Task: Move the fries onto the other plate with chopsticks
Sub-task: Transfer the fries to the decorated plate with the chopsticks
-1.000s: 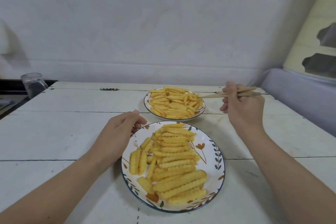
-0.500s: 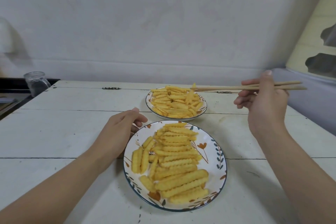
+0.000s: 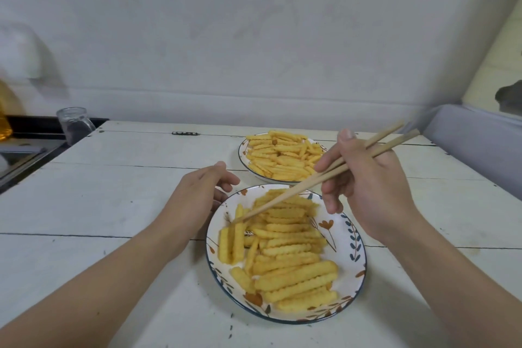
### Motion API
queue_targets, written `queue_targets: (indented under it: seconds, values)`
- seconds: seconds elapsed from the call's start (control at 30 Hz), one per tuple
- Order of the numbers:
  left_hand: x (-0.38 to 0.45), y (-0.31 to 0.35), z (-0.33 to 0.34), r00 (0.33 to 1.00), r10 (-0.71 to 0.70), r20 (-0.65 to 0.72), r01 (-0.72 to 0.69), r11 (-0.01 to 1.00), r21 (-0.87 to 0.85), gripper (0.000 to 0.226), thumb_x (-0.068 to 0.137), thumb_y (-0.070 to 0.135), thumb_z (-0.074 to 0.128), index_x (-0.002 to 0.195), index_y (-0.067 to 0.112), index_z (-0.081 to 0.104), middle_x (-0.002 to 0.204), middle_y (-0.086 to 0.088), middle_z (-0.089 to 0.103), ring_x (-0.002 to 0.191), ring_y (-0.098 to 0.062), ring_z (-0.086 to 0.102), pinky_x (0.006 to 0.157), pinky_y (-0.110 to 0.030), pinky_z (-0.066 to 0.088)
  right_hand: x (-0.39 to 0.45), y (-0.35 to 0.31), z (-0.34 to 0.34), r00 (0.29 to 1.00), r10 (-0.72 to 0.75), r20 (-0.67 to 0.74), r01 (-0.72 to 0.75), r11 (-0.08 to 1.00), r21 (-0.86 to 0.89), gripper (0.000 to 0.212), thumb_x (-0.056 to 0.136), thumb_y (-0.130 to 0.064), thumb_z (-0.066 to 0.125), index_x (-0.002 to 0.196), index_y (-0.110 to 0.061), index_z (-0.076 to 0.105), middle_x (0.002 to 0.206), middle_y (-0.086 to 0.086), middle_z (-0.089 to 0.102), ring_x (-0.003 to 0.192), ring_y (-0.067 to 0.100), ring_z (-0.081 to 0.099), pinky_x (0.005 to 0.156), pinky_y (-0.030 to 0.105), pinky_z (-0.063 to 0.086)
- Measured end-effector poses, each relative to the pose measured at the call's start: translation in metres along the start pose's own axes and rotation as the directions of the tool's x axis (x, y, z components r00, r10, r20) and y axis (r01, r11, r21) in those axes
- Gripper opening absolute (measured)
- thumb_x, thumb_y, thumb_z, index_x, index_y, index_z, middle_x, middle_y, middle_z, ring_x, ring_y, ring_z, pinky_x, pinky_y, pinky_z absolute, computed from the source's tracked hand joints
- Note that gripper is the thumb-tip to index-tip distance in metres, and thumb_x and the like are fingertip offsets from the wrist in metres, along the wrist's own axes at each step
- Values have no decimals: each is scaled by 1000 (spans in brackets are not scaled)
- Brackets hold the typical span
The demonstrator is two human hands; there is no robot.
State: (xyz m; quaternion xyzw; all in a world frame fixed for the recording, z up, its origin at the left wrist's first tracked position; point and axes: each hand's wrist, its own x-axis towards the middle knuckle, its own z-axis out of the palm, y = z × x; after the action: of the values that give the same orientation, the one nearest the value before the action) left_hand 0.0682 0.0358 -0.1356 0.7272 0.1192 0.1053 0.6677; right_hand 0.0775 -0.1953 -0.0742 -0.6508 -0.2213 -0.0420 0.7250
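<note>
Two round white ceramic plates w/ dark-blue rims and leaf-and-flower print are seen on the white-painted plank table: the near plate and the far plate, just behind it and a bit to its right, close but apart. Both are loaded w/ yellow crinkle-cut fries; the near pile and the far pile look roughly equal, dozens each, too many and too overlapped for an exact count. Which plate is source and which is target cannot be told from this view alone; since the tips are at the near plate, that one is judged the source. If so, approx. half is judged done, w/ a full heap left.

One pair of pale wooden chopsticks (2 sticks) is gripped in the right hand, fingers curled round the shafts, at the near plate's right-rear side. The tips are brought down to the left part of the near pile, touching or nearly touching an upright-lying fry; whether it is actually pinched cannot be told. No fry is seen lifted.

The left hand is rested at the near plate's left rim, fingers curled against it, apparently steadying; a firm grip is not clearly shown.

One clear glass jar is seen well left of the far plate, beyond the table's edge.
</note>
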Motion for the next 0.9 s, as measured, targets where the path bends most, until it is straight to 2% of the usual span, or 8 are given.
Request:
queue_targets:
  seconds: [0.1, 0.27, 0.43, 0.5, 0.57, 0.73, 0.8, 0.9]
  values:
    - [-1, 0, 0, 1000, -4, 3, 4, 1000, -1, 46, 107, 40, 46, 93, 9, 77, 88, -2, 63, 71, -19, 60, 70, -31, 48, -4, 2, 6, 1000, 8, 8, -8, 999, -34, 52, 90, -48, 48, 63, -9, 70, 51, 14, 54, 34, 27, 49, 37, 26, 37]
    - [-2, 0, 0, 1000, -13, 7, 13, 1000, 11, 46, 106, 42, 47, 93, 10, 77, 87, 0, 63, 71, -20, 59, 68, -32, 48, -3, -4, 4, 997, -47, -67, 42, 996, -79, 51, 87, -48, 53, 61, -5, 66, 48, 11, 52, 32, 25, 46, 35, 27, 35]
    - [-4, 1, 1, 1000, -11, 16, 10, 999, 45, 47, 106, 43, 46, 93, 11, 78, 86, -1, 64, 68, -17, 59, 64, -30, 48, 8, -6, -16, 937, -178, -302, 155, 983, -100, 48, 102, -35, 52, 65, -9, 66, 49, 5, 51, 35, 19, 43, 37, 21, 30]
    - [-4, 1, 2, 1000, -11, 14, 10, 999, 47, 47, 106, 43, 46, 92, 11, 78, 85, -1, 64, 67, -17, 59, 64, -30, 48, 16, -2, -28, 891, -208, -404, 167, 977, -135, 44, 104, -33, 52, 67, -14, 66, 53, 0, 51, 43, 12, 44, 39, 20, 32]
    - [-4, 1, 2, 1000, -13, 10, 12, 999, 34, 48, 106, 43, 46, 92, 11, 78, 85, -1, 64, 68, -17, 59, 65, -31, 47, 23, 4, -39, 870, -211, -445, 147, 974, -174, 42, 104, -34, 53, 68, -16, 66, 56, -1, 49, 49, 9, 44, 42, 21, 33]
    - [-4, 0, 1, 1000, -8, 9, 8, 999, 42, 48, 107, 44, 46, 92, 11, 78, 86, 0, 64, 67, -16, 60, 66, -30, 48, 29, 21, -50, 923, -210, -323, 125, 956, -265, 41, 104, -34, 51, 79, -7, 69, 61, 8, 51, 47, 15, 46, 43, 22, 36]
    - [-4, 0, 1, 1000, -6, 8, 6, 999, 33, 48, 106, 43, 46, 92, 11, 78, 85, 0, 64, 68, -16, 60, 66, -30, 48, 30, 28, -48, 944, -194, -266, 121, 956, -269, 41, 103, -37, 51, 82, -7, 71, 62, 9, 55, 48, 20, 51, 45, 23, 41]
    - [-3, 0, 1, 1000, -12, 7, 11, 1000, 20, 48, 106, 44, 47, 91, 11, 79, 84, 0, 65, 69, -18, 60, 66, -31, 48, 32, 37, -42, 964, -161, -212, 100, 956, -274, 40, 99, -41, 54, 84, -10, 73, 66, 19, 60, 53, 25, 57, 49, 26, 47]
